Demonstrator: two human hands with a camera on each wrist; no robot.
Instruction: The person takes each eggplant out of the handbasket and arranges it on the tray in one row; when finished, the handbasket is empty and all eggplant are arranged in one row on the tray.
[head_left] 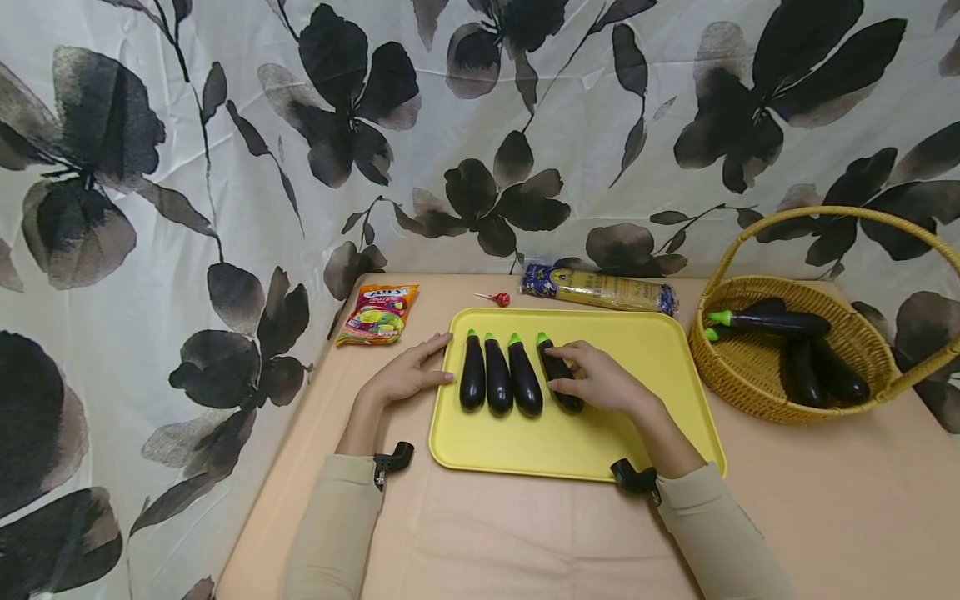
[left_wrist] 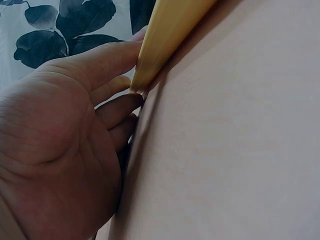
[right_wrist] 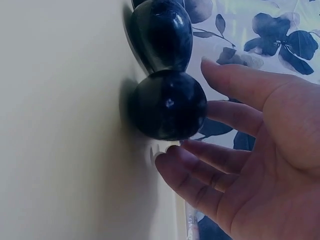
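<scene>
Four dark purple eggplants with green tips lie in a row on a yellow tray (head_left: 637, 450); the first three are the left eggplant (head_left: 472, 375), the second eggplant (head_left: 498, 377) and the third eggplant (head_left: 525, 379). My right hand (head_left: 600, 379) is at the fourth eggplant (head_left: 567, 402), fingers spread loosely about it. In the right wrist view the thumb stands a little off this eggplant (right_wrist: 167, 107), and the other fingertips are close beside it. My left hand (head_left: 405, 373) rests against the tray's left edge, thumb and fingertips at the rim (left_wrist: 150, 55), fingers fairly straight.
A wicker basket (head_left: 720, 392) with a tall handle stands right of the tray, holding several eggplants (head_left: 780, 323). Behind the tray lie an orange candy bag (head_left: 377, 315), a red lollipop (head_left: 502, 298) and a spaghetti packet (head_left: 600, 290). A floral curtain (head_left: 420, 233) hangs behind the table.
</scene>
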